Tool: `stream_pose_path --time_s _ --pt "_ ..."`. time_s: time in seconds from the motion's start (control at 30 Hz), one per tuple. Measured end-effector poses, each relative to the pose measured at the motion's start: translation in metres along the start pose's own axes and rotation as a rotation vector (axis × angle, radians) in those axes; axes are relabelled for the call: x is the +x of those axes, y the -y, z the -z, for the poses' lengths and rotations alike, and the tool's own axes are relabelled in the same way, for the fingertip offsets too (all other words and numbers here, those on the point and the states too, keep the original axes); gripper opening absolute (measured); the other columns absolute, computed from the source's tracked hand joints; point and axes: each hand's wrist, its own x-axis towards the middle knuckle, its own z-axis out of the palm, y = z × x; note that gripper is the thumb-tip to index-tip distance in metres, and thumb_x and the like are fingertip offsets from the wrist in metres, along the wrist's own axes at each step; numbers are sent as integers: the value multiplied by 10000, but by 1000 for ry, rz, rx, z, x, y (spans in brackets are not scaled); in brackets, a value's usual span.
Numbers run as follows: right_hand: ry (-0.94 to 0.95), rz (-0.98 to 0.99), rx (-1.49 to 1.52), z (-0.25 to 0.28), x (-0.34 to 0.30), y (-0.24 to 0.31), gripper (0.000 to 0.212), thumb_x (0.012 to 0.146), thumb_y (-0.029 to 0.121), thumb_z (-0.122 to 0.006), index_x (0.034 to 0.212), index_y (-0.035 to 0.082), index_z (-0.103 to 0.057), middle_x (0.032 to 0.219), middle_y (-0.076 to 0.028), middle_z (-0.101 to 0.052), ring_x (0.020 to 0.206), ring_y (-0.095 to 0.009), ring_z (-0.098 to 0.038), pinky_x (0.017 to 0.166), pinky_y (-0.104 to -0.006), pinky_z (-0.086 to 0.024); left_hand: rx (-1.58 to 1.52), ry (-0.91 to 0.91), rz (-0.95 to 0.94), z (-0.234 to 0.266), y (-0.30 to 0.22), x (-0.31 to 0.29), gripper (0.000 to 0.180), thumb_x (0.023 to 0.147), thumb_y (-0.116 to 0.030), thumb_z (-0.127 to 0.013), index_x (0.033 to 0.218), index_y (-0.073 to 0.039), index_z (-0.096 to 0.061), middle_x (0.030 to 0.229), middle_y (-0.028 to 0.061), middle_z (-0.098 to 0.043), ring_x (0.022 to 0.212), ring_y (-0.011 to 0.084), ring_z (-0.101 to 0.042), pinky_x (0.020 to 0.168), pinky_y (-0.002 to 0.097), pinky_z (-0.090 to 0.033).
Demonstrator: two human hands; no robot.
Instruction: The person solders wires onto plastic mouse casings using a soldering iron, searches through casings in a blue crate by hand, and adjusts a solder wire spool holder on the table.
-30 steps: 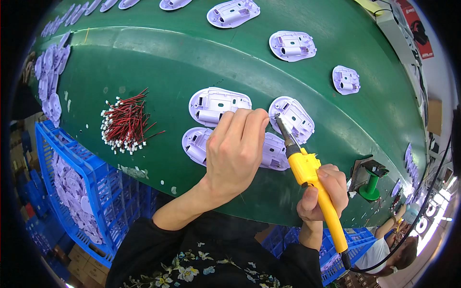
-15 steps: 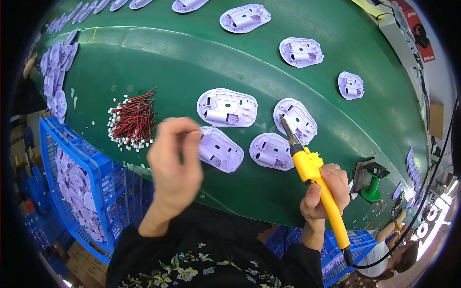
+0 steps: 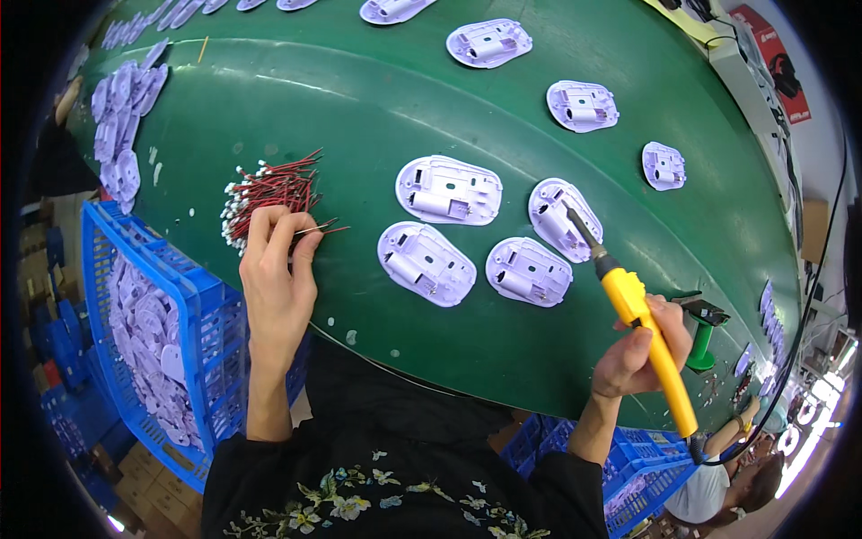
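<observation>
My left hand (image 3: pixel 280 283) is at the near edge of a heap of red wire leads (image 3: pixel 280 184) with white connectors. Its thumb and fingers pinch a wire lead (image 3: pixel 334 230) whose red ends stick out to the right. My right hand (image 3: pixel 642 355) is wrapped round the yellow handle of a soldering iron (image 3: pixel 626 292). The iron's tip points up and left, over a lilac plastic shell (image 3: pixel 548 205); I cannot tell whether they touch. Three more lilac shells lie beside it: an upper one (image 3: pixel 422 202), a lower left one (image 3: pixel 422 278) and a lower right one (image 3: pixel 530 286).
A blue crate (image 3: pixel 193 305) of lilac parts stands at the left. Stacked shells (image 3: pixel 121 117) lie at the far left, and several more cross the back of the green table (image 3: pixel 359 117). A green spool (image 3: pixel 703 346) stands right of the iron, whose black cord (image 3: pixel 813 305) runs up the right side. Another person (image 3: pixel 709 490) is at lower right.
My left hand has moved left from the shells to the wire heap and now pinches a lead there. My right hand and the soldering iron have shifted slightly right and down.
</observation>
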Motion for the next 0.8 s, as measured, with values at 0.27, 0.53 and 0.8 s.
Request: stream_pose_path --time_s 0.27,0.53,0.8 --pt "-86 -73 99 -11 20 25 343 922 309 -539 1046 -10 -516 765 -125 -525 571 -147 -475 527 -261 -403 -360 -195 143 11 7 -3 44 913 -26 -592 955 -24 -577 797 3 -630 617 33 -462 515 205 -285" --pt "21 -15 196 -34 31 51 334 939 308 -502 1050 -7 -507 796 -132 -511 602 -160 -503 478 -230 -393 -746 153 348 21 14 -15 91 968 -43 -505 1038 -27 -448 639 0 -500 584 44 -432 517 213 -322" --pt "-70 -207 352 -82 29 59 369 896 327 -566 1020 -18 -522 737 -148 -531 476 -150 -483 386 -213 -359 -743 330 333 12 10 -31 233 916 -31 -603 1115 4 -487 782 85 -675 661 95 -595 605 239 -455"
